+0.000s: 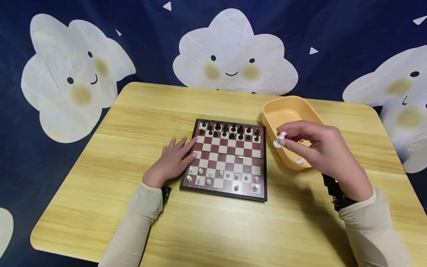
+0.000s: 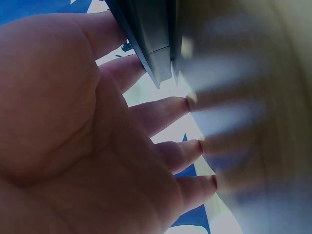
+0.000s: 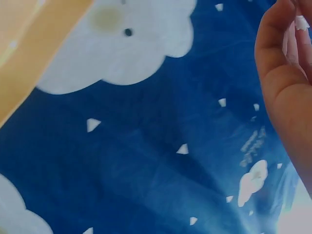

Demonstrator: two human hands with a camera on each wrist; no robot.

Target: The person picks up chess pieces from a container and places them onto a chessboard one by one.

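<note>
In the head view my right hand (image 1: 323, 146) pinches a white chess piece (image 1: 281, 139) between thumb and fingers, in the air over the near-left part of the orange bin. My left hand (image 1: 170, 161) lies with fingers spread at the left edge of the chessboard (image 1: 221, 149), thumb and index finger touching it. Black chess pieces (image 1: 232, 136) stand in two rows at the far side. White chess pieces (image 1: 221, 172) occupy the near two rows, with bare squares in the nearest one. The left wrist view shows the palm (image 2: 97, 126) beside the board's dark edge (image 2: 151, 44).
The orange bin (image 1: 283, 107) sits right of the board, partly hidden by my right hand. At least one white piece (image 1: 300, 161) lies in it. The wooden table (image 1: 133, 122) extends around both. A dark blue cloud-patterned cloth (image 1: 153, 44) hangs behind.
</note>
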